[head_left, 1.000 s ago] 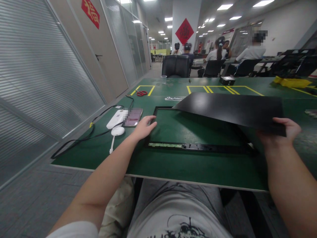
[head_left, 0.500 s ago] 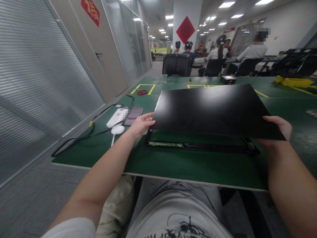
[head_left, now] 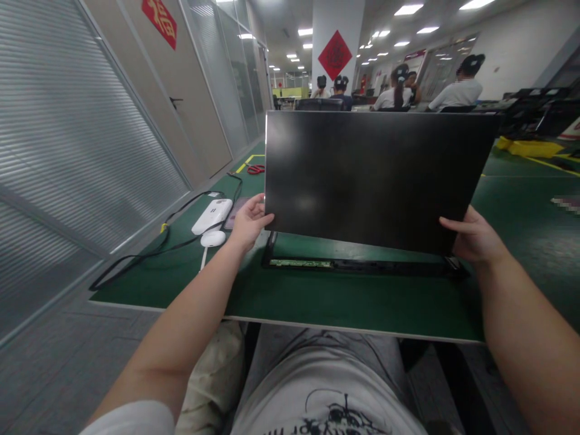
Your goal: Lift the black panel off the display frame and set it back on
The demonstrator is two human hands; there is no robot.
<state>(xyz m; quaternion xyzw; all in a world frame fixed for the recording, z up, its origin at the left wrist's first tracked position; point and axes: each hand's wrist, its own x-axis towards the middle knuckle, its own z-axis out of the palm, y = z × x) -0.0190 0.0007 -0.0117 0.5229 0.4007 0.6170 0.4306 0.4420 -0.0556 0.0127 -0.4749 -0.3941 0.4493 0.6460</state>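
Note:
A large black flat panel stands nearly upright in front of me, tilted up above the green table. My left hand grips its lower left corner. At the lower right corner my right hand is closed on the panel's edge. Below the panel a black rectangular frame lies flat on the table, with a thin green circuit strip along its near left side. The panel hides most of the frame's far part.
A white device, a white puck with a cord, a phone and black cables lie left of the frame. Red scissors lie further back. A yellow object sits far right. Several seated people are behind the table.
The panel went from lying low and slanted in my right hand alone to being held by both hands and tipped up nearly vertical. My left hand left the frame's corner and took the panel.

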